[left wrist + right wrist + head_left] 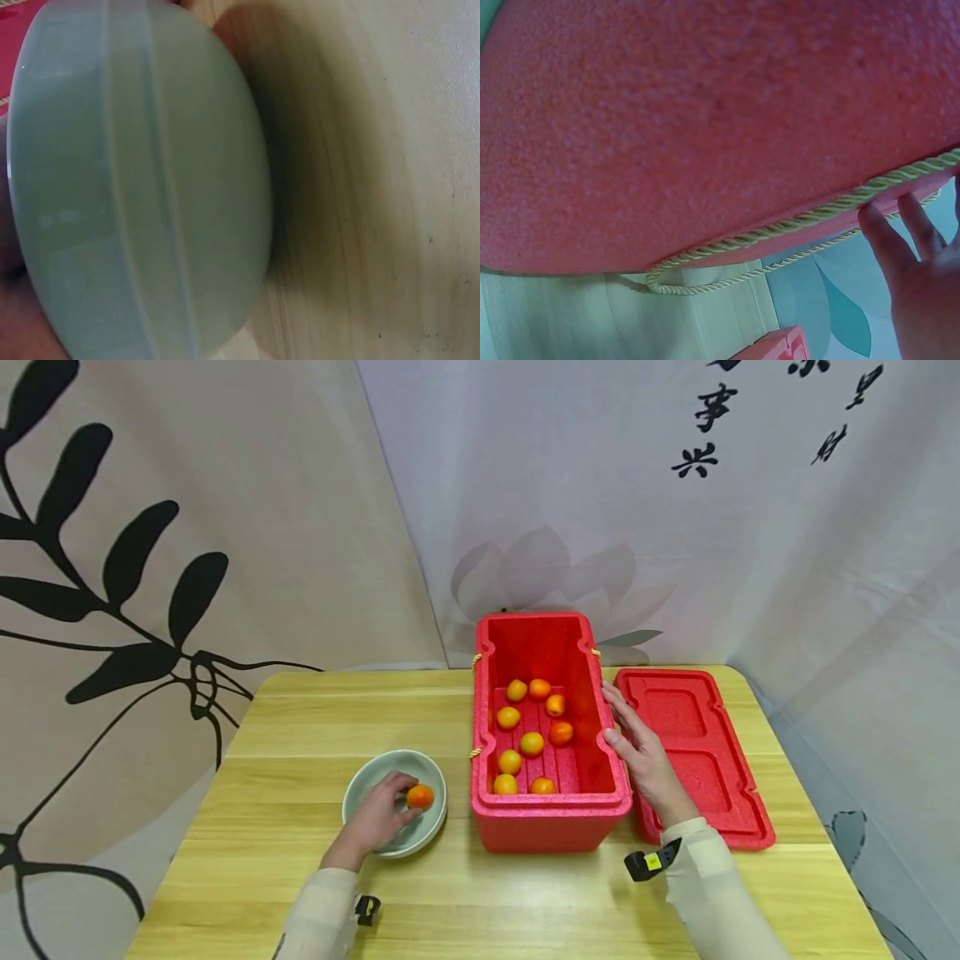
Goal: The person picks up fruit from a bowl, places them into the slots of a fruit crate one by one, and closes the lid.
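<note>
My left hand (pixel 381 817) is over a pale green bowl (pixel 357 787), pinching a small round orange fruit (pixel 420 796) between thumb and fingers. From the left wrist, the bowl's glossy outside (pixel 67 180) fills much of the view and hides most of that hand. A red foam box (pixel 551 827) stands to the right, uncovered, with several small yellow and orange fruits (pixel 532 744) on its ribbed floor. My right hand (pixel 647 760) rests along the box's right side, thumb at the rim. In the right wrist view its fingers (pixel 889 244) lie nearly straight by the twisted rope handle (pixel 802 220).
The red lid (pixel 697 735) lies flat on the wooden table (pixel 300 752), just right of the box. Behind the table hangs a pale printed curtain (pixel 540 485) with black leaves and characters. Both wrists carry a small black camera (pixel 651 862).
</note>
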Demonstrator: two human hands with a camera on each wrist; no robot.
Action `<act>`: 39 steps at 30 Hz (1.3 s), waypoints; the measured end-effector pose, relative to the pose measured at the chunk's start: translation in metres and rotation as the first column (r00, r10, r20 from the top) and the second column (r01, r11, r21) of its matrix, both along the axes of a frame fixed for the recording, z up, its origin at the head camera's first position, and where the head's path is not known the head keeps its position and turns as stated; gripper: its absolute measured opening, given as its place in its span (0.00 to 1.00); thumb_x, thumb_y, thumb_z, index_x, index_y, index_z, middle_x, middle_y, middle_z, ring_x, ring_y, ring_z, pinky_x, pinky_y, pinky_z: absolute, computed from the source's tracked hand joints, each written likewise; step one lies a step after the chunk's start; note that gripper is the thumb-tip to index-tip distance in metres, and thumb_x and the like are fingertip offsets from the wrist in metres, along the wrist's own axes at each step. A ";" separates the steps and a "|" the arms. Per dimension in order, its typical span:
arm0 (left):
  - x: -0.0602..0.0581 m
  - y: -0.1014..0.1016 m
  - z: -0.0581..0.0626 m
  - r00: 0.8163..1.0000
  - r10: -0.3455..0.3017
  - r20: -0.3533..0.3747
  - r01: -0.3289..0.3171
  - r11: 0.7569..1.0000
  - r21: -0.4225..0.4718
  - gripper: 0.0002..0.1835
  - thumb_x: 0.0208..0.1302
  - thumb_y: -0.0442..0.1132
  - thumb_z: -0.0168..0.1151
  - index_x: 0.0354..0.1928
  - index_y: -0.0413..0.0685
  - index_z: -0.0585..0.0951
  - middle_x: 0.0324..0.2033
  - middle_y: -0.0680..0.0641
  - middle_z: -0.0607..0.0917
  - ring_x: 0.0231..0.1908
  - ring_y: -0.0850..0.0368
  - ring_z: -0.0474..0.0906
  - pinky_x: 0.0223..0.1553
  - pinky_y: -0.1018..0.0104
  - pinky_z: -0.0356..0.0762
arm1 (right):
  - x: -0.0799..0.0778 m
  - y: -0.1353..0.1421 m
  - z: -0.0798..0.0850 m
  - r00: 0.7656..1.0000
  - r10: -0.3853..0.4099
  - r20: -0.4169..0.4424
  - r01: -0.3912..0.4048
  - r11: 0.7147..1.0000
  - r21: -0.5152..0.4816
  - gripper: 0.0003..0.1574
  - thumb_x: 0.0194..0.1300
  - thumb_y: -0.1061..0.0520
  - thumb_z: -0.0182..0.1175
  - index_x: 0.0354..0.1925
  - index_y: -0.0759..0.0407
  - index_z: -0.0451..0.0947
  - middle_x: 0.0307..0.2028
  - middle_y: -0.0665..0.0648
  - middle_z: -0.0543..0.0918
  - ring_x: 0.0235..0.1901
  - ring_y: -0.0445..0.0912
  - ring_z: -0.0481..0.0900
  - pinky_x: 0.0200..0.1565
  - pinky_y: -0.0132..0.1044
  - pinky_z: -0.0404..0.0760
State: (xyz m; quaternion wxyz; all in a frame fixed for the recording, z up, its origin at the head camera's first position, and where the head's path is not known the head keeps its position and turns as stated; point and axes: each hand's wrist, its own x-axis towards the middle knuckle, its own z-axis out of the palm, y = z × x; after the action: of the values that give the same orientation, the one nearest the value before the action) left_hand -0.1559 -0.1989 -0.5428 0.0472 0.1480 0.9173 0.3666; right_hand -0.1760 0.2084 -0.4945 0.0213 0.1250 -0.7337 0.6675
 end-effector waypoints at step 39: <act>-0.005 -0.001 -0.006 0.994 0.075 0.079 -0.085 0.988 0.129 0.17 0.51 0.31 0.75 0.44 0.38 0.84 0.41 0.46 0.85 0.42 0.47 0.83 0.47 0.54 0.82 | 0.001 0.000 0.000 1.000 0.012 -0.007 -0.012 0.999 -0.030 0.35 0.75 0.60 0.51 0.76 0.48 0.56 0.75 0.47 0.53 0.72 0.52 0.53 0.55 0.34 0.75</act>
State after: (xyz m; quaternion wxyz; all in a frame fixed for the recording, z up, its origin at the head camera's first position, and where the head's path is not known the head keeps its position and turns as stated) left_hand -0.1608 -0.2003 -0.5485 0.0562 0.1002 0.8939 0.4332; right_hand -0.1753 0.2089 -0.4950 0.0214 0.1314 -0.7229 0.6780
